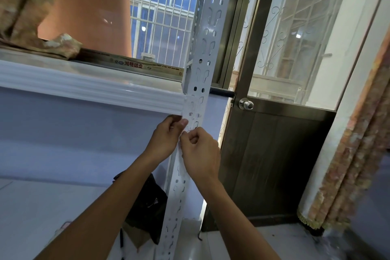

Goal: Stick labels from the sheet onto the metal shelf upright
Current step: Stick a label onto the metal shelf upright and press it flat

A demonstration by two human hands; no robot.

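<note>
Where they meet at upright point(205, 55), left hand point(165, 139), right hand point(200, 152): each grip pinches blurred scrap, probably label point(188, 131).

A single wide-angle head-worn camera is looking forward from close by, facing the white metal upright point(205, 82), with window point(160, 17) and door point(274, 154) behind it.

Head view. A white slotted upright point(207, 48) is shown standing before a sill point(84, 84) and a barred window. Its left edge is gripped by the left hand point(166, 138), with the thumb laid on the front face. A small label point(189, 131), too small to read, is pinched against that face by the right hand point(201, 152). A door point(274, 154) with a knob point(246, 104) is seen to the right, a curtain point(348, 154) beside it.
</note>
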